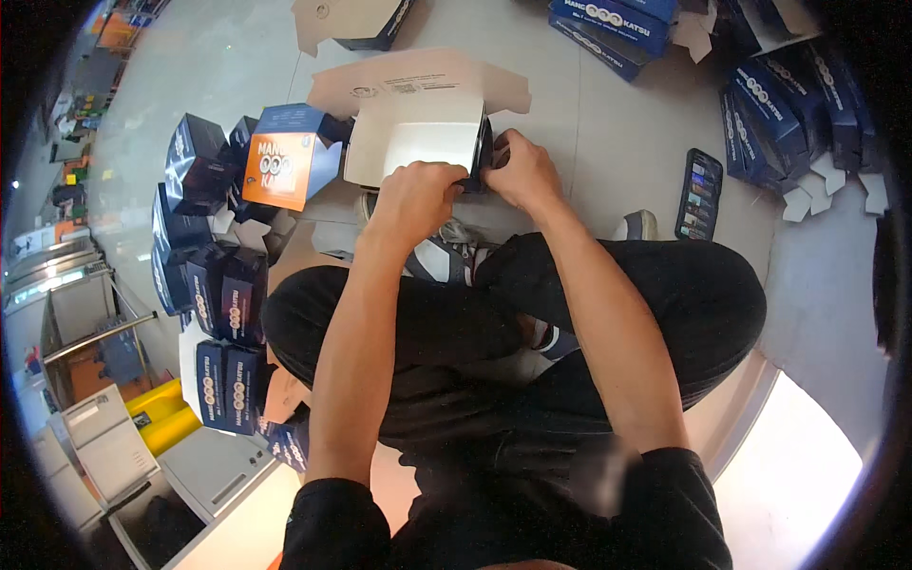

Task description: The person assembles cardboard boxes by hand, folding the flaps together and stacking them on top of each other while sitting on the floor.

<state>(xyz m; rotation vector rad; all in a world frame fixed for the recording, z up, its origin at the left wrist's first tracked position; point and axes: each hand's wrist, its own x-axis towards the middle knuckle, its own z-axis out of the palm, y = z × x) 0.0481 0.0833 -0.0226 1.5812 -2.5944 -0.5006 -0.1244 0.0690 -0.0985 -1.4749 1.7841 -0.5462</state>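
Note:
An open cardboard box, white inside and dark outside, stands on the floor in front of my crossed legs. Its wide lid flap, with plain brown board showing, is raised at the far side. My left hand is closed over the near edge, with the fingertips at the near right corner. At the right wall my right hand pinches the dark side panel of the same box. The fingers partly hide that corner.
Several dark blue boxes are stacked at the left, one with an orange face. More blue boxes lie at the far right. A smartphone with a lit screen rests on the tiled floor beside my right knee. Another open box lies beyond.

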